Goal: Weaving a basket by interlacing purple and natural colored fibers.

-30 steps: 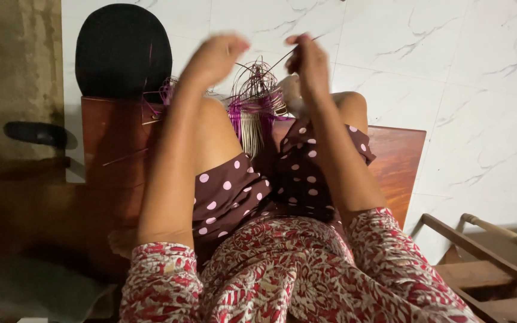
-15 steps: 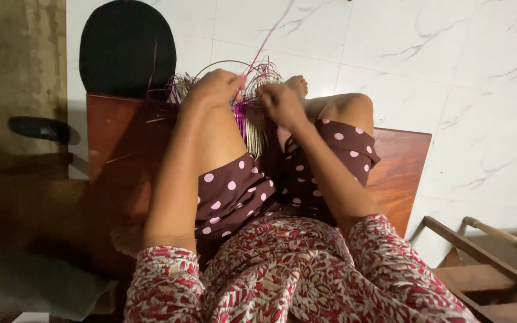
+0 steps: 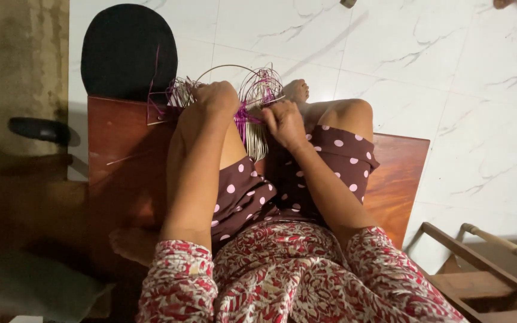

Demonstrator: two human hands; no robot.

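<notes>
Seen from the head camera, a seated person's left hand [image 3: 213, 103] gripped a half-woven basket of purple and pale strips [image 3: 252, 110] propped on the raised knees, apparently to steady it. The right hand [image 3: 283, 122] pinched a strand at its edge. A wooden bench [image 3: 118, 161] lay beneath; a black round cushion [image 3: 128, 51] sat beyond.

Purple and pale cream strands are running through the woven piece [image 3: 249, 113], maroon shorts [image 3: 258, 191] are showing white polka dots, a red-and-white floral top [image 3: 282, 275] is filling the foreground, over a reddish-brown wooden bench [image 3: 121, 155] and white marbled floor [image 3: 450, 90].
</notes>
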